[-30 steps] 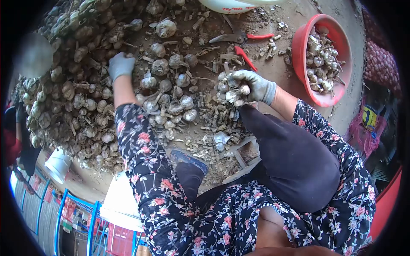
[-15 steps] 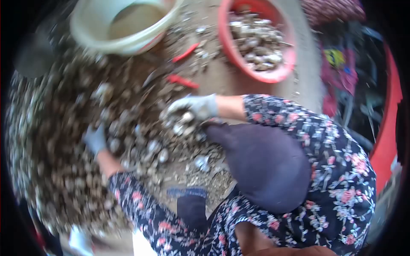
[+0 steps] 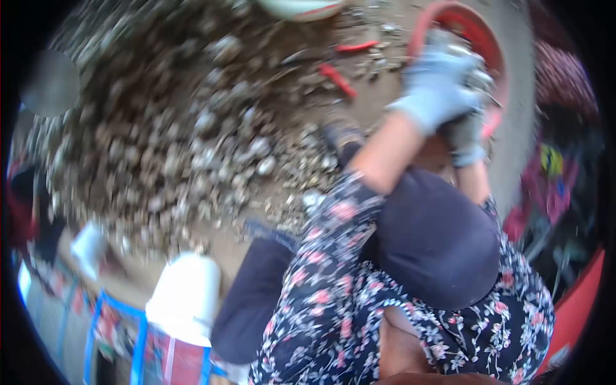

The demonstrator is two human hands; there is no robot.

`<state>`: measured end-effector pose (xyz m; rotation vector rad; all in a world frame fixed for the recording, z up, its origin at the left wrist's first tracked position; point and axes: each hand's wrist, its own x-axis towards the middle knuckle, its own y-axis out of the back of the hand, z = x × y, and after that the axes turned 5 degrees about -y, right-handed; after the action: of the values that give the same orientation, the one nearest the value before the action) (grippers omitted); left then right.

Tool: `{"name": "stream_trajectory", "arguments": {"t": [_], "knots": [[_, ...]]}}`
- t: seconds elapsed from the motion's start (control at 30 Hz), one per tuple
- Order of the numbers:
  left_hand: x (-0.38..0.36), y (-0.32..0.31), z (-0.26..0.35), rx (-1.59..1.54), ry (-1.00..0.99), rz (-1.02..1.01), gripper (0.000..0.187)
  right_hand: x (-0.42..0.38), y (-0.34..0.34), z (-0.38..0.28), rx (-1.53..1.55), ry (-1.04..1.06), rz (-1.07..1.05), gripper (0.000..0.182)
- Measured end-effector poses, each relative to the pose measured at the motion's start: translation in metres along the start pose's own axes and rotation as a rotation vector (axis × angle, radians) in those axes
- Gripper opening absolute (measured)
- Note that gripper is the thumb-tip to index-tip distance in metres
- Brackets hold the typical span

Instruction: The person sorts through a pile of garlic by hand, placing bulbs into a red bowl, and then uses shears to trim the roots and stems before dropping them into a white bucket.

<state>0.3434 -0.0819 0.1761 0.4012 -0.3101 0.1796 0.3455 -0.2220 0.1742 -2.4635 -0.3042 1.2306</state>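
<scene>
Both gloved hands are together over the near side of the red basin [image 3: 498, 48]. My left hand [image 3: 439, 86], in a pale glove, has its fingers curled round whitish garlic-like bulbs [image 3: 478, 78]. Just below it, my right hand [image 3: 466, 133] is partly covered by the left and supports the same bulbs from beneath; its fingers are mostly hidden. Motion blurs both hands. A wide heap of loose bulbs [image 3: 186, 141] spreads over the ground to the left.
Two red-handled tools, one upper [image 3: 357, 47] and one lower [image 3: 337, 81], lie left of the basin. A pale tub [image 3: 305, 8] is at the top edge. White containers [image 3: 186, 296] and a blue frame [image 3: 142, 340] stand lower left. Pink bags [image 3: 545, 186] are at right.
My left hand has left the heap and moved right to the basin. My right hand, with bulbs in it, has also moved right. The view has shifted, bringing the blue frame into sight.
</scene>
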Motion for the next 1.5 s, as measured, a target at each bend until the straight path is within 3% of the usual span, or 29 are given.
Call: {"name": "stream_trajectory", "arguments": {"t": [0.03,0.07,0.1,0.13,0.2,0.23,0.27,0.3,0.33,0.37,0.4,0.43,0.47,0.53,0.57,0.63,0.7,0.77,0.87,1.0,1.07,1.13,1.17,1.2,1.27,1.33,1.4,1.47,1.5], "knots": [[0.0,-0.029,0.005,0.117,-0.021,0.256,0.056,0.011,0.033,-0.02,0.034,0.032,-0.166,0.048],[0.002,-0.011,0.015,0.039,0.096,0.093,0.053,0.022,0.064,-0.041,0.07,0.056,-0.33,0.052],[-0.017,-0.001,-0.004,-0.004,0.072,0.18,0.052,0.014,0.054,-0.04,-0.002,0.052,0.041,0.053],[-0.029,0.01,-0.016,-0.055,0.034,0.254,0.052,0.024,0.06,-0.043,0.0,0.042,0.019,0.053],[-0.079,0.061,-0.058,0.253,0.074,0.543,0.039,0.039,0.085,-0.041,-0.35,-0.025,0.486,0.047],[-0.115,0.1,-0.063,0.315,0.4,0.559,0.028,0.041,0.086,-0.039,-0.352,-0.027,0.483,0.047],[-0.151,0.134,-0.078,0.475,0.535,0.665,0.021,0.042,0.084,-0.036,-0.702,0.377,0.54,0.042],[-0.176,0.175,-0.09,0.44,0.929,0.686,0.016,0.043,0.081,-0.034,-1.04,0.796,0.577,0.038],[-0.204,0.216,-0.105,0.546,1.052,0.648,0.013,0.037,0.065,-0.031,-1.046,0.8,0.578,0.038],[-0.231,0.244,-0.125,0.956,0.939,0.691,0.018,0.03,0.04,-0.022,-1.045,0.91,0.549,0.035],[-0.238,0.271,-0.132,1.02,0.977,0.709,0.029,0.028,0.012,-0.01,-1.042,1.023,0.517,0.034],[-0.235,0.296,-0.14,1.027,1.186,0.604,0.046,0.03,-0.013,0.007,-1.034,1.078,0.364,0.031],[-0.245,0.317,-0.163,1.169,1.063,0.466,0.056,0.029,-0.039,0.021,-1.114,1.051,0.198,0.028],[-0.231,0.336,-0.185,1.328,1.088,0.044,0.061,0.033,-0.101,0.042,-1.45,1.154,-0.16,0.029],[-0.228,0.34,-0.191,1.308,1.091,0.045,0.061,0.037,-0.134,0.056,-1.552,1.161,-0.386,0.031],[-0.221,0.341,-0.197,1.305,1.342,-0.18,0.063,0.06,-0.175,0.089,-1.514,1.036,-0.681,0.024],[-0.223,0.359,-0.208,1.174,1.298,-0.181,0.062,0.089,-0.204,0.117,-1.478,0.959,-0.932,0.019],[-0.248,0.373,-0.227,1.087,1.16,-0.267,0.055,0.115,-0.224,0.15,-1.581,0.848,-1.014,0.018],[-0.242,0.337,-0.193,1.045,1.126,-0.339,0.05,0.141,-0.246,0.193,-1.765,0.728,-0.944,0.028],[-0.246,0.28,-0.177,0.968,1.133,-0.171,0.043,0.167,-0.277,0.232,-1.852,0.779,-0.912,0.032],[-0.253,0.274,-0.177,0.894,1.213,-0.131,0.046,0.172,-0.301,0.247,-1.981,0.736,-0.993,0.03],[-0.259,0.282,-0.186,0.866,1.131,-0.085,0.052,0.175,-0.324,0.256,-2.045,0.752,-1.054,0.026],[-0.258,0.289,-0.186,0.832,1.158,-0.22,0.058,0.173,-0.337,0.26,-2.128,0.808,-1.089,0.03],[-0.264,0.288,-0.195,0.828,1.16,-0.209,0.058,0.173,-0.35,0.269,-2.136,0.813,-1.095,0.03],[-0.279,0.283,-0.212,0.846,1.002,-0.176,0.059,0.174,-0.375,0.292,-2.189,0.806,-1.087,0.033],[-0.29,0.272,-0.21,0.799,0.917,-0.082,0.061,0.172,-0.395,0.308,-2.164,0.811,-1.038,0.037],[-0.282,0.266,-0.185,0.715,1.074,-0.017,0.055,0.175,-0.407,0.331,-1.914,0.64,-0.791,0.038],[-0.283,0.261,-0.183,0.668,1.124,-0.066,0.056,0.168,-0.405,0.346,-1.82,0.703,-0.88,0.046],[-0.288,0.257,-0.185,0.659,1.072,0.034,0.057,0.165,-0.404,0.354,-1.736,0.645,-0.807,0.048]]}}
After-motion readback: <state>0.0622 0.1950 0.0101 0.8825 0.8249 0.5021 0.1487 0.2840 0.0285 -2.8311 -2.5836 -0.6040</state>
